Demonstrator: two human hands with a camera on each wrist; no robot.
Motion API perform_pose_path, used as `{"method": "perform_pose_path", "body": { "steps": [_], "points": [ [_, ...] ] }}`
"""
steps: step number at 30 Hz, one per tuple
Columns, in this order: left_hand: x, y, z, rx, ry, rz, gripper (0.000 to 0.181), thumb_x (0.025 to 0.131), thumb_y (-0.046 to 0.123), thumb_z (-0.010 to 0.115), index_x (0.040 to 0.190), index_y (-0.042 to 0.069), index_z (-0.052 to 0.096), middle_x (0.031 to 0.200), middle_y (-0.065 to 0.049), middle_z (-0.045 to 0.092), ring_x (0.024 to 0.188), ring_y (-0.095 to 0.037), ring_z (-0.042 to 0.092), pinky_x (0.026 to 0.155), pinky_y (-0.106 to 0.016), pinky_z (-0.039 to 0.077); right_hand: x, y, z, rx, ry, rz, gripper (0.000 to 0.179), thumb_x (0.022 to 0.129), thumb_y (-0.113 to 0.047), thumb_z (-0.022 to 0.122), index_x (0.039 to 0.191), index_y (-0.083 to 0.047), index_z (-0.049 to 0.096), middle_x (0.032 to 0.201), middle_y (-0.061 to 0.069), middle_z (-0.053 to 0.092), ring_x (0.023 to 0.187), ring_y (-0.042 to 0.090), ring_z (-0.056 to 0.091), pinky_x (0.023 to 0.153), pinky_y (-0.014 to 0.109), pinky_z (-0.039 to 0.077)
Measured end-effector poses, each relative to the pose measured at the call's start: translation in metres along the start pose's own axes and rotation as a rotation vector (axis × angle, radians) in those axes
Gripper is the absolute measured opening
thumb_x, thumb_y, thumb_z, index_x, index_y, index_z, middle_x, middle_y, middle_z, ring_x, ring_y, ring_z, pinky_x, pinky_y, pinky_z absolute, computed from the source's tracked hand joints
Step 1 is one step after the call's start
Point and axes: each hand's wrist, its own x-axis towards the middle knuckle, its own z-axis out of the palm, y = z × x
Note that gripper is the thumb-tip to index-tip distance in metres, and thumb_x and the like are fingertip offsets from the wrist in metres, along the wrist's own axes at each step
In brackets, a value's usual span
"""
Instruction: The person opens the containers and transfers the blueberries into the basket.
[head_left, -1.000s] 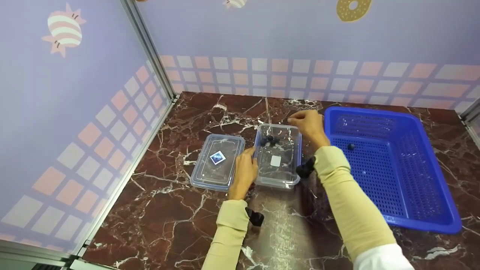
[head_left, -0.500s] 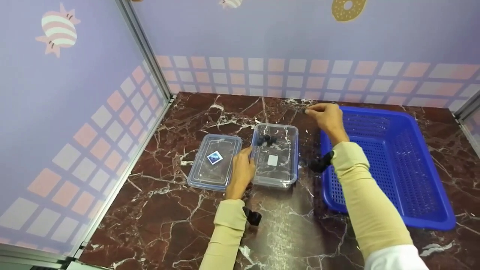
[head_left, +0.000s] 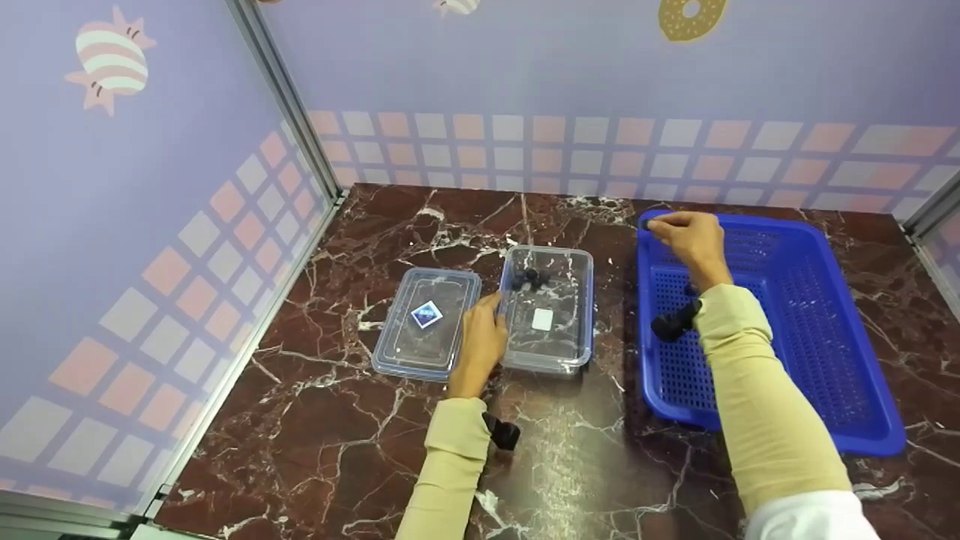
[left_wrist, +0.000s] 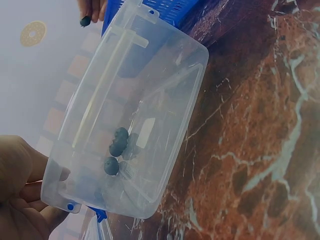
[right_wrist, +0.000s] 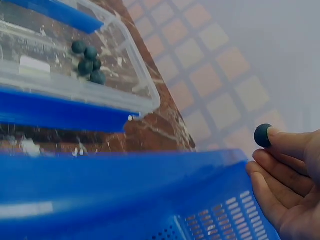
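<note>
My right hand (head_left: 694, 240) pinches a dark blueberry (right_wrist: 262, 135) between thumb and fingertips, above the far left corner of the blue plastic basket (head_left: 877, 360). With my left hand (head_left: 481, 337) I hold the left wall of a clear plastic food container (head_left: 546, 364); in the left wrist view the thumb hooks over its rim. Several blueberries (right_wrist: 86, 66) lie clustered at the container's far end, near a white square sticker (head_left: 543, 319) on its bottom. Another blueberry (head_left: 691, 289) sits in the basket, partly hidden by the right wrist.
A clear lid (head_left: 405, 349) with a blue diamond label lies left of the container. All stand on a dark red marbled tabletop (head_left: 315, 435). Lilac panels (head_left: 525, 67) close it off at the back and left.
My right hand has moved right with the blueberry, from near the container's far right corner to over the basket's corner. The left hand keeps its hold on the container.
</note>
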Motion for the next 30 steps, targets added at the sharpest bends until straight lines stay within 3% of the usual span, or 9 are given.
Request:
{"method": "perform_pose_path", "body": {
  "steps": [8, 14, 20, 30],
  "points": [
    [0.001, -0.003, 0.002, 0.0, -0.015, -0.027, 0.038, 0.084, -0.007, 0.057, 0.122, -0.009, 0.06, 0.122, -0.023, 0.063, 0.116, -0.037, 0.059, 0.104, -0.041, 0.044, 0.006, 0.019, -0.013, 0.155, -0.034, 0.083, 0.043, 0.086, -0.02, 0.07, 0.119, 0.007, 0.063, 0.068, -0.017, 0.065, 0.069, -0.004, 0.065, 0.073, 0.015, 0.056],
    [0.0, -0.005, 0.003, 0.002, -0.015, -0.029, 0.038, 0.083, -0.007, 0.056, 0.122, -0.008, 0.06, 0.122, -0.023, 0.063, 0.115, -0.038, 0.059, 0.104, -0.041, 0.044, 0.006, 0.04, -0.025, 0.196, -0.037, 0.166, 0.048, 0.087, -0.017, 0.069, 0.126, 0.009, 0.057, 0.063, -0.021, 0.063, 0.065, -0.007, 0.062, 0.069, 0.011, 0.054],
    [0.0, -0.004, 0.003, 0.008, -0.016, -0.027, 0.038, 0.084, -0.006, 0.057, 0.122, -0.008, 0.06, 0.122, -0.022, 0.063, 0.115, -0.037, 0.059, 0.104, -0.041, 0.044, 0.003, 0.068, -0.036, 0.152, -0.024, 0.274, 0.051, 0.087, -0.02, 0.069, 0.129, 0.006, 0.056, 0.055, -0.024, 0.06, 0.06, -0.009, 0.062, 0.075, 0.015, 0.055],
    [0.0, 0.0, 0.002, 0.024, -0.01, -0.019, 0.038, 0.084, -0.006, 0.057, 0.121, -0.009, 0.06, 0.121, -0.022, 0.063, 0.115, -0.037, 0.06, 0.103, -0.041, 0.045, -0.004, 0.092, -0.05, -0.002, -0.068, 0.385, 0.049, 0.086, -0.019, 0.069, 0.128, 0.005, 0.057, 0.049, -0.023, 0.056, 0.058, -0.004, 0.063, 0.067, 0.017, 0.056]
  ]
}}
